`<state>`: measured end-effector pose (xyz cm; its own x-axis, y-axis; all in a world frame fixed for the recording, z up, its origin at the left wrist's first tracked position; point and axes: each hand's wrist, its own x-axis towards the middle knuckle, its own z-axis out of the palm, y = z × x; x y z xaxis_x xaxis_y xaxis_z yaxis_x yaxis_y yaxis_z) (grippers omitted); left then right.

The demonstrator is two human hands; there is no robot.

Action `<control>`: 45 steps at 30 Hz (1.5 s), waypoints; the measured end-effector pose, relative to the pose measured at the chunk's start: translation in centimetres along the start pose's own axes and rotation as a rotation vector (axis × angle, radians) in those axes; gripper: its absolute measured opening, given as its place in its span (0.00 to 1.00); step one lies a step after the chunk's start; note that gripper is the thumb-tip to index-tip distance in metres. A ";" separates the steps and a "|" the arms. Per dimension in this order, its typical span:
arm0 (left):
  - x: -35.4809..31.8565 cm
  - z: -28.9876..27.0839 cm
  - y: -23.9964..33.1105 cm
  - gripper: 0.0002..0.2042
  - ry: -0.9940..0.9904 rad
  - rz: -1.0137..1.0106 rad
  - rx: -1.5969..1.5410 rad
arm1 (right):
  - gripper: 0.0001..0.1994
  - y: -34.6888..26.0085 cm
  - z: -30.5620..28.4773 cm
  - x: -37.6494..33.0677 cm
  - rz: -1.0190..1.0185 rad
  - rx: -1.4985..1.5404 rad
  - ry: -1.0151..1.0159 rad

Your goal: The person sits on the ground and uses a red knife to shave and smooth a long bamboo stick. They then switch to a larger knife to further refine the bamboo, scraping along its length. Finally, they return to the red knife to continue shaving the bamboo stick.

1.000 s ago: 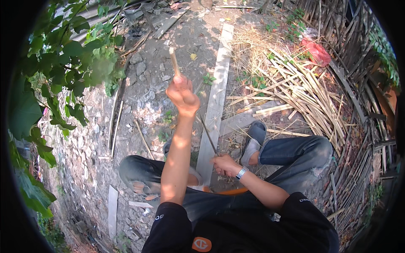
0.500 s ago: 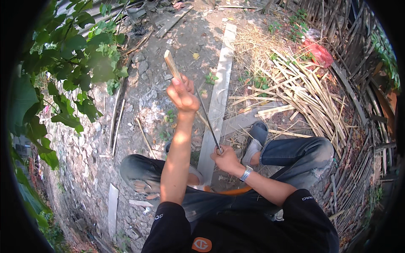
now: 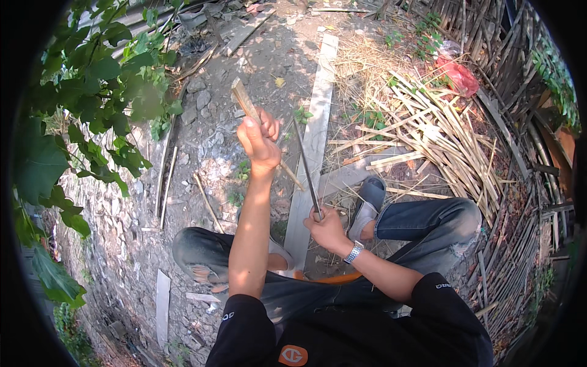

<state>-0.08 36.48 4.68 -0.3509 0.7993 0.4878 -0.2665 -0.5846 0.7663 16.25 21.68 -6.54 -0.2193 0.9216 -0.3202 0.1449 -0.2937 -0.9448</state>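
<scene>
My left hand (image 3: 258, 140) is raised at the middle, fingers wrapped round a split bamboo strip (image 3: 243, 100). One end of the strip sticks up past the thumb, and its lower end slants down to the right above a plank. Low and to the right, my right hand (image 3: 325, 229), with a metal watch on its wrist, grips a long, thin, dark-bladed knife (image 3: 307, 168). Its handle is hidden in the fist. The blade points up and away, its tip close to the left hand's fingers with a small gap between blade and bamboo.
A long grey plank (image 3: 318, 116) runs away from me between my feet. Right of it lies a heap of split bamboo strips (image 3: 437, 137), with a red plastic bag (image 3: 458, 76) behind. A stick fence (image 3: 520, 55) borders the right; leafy branches (image 3: 92, 92) hang at the left.
The knife blade has swung slightly away from the left hand, opening a gap to the bamboo strip. My left hand has shifted a little nearer and to the left.
</scene>
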 end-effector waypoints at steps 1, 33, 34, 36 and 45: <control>0.0 -0.3 -0.2 0.31 -0.062 -0.021 -0.040 | 0.12 2.8 -0.9 0.1 0.369 0.183 -0.059; -1.6 0.8 1.2 0.32 0.270 0.146 0.088 | 0.08 8.9 0.1 3.7 -0.043 0.009 0.135; -1.8 1.3 0.9 0.31 0.230 0.158 0.081 | 0.09 13.0 0.1 3.9 0.484 0.019 -0.016; -2.0 2.0 0.0 0.31 0.117 0.205 0.087 | 0.09 20.3 -0.5 3.8 0.778 0.228 -0.063; -2.4 0.3 1.8 0.29 0.186 0.143 0.157 | 0.10 6.2 1.1 6.6 -0.180 -0.063 0.148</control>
<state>0.54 33.58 5.00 -0.5378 0.6625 0.5215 -0.0652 -0.6494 0.7577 14.65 25.70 -14.61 -0.1041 0.9861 -0.1293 0.1771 -0.1096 -0.9781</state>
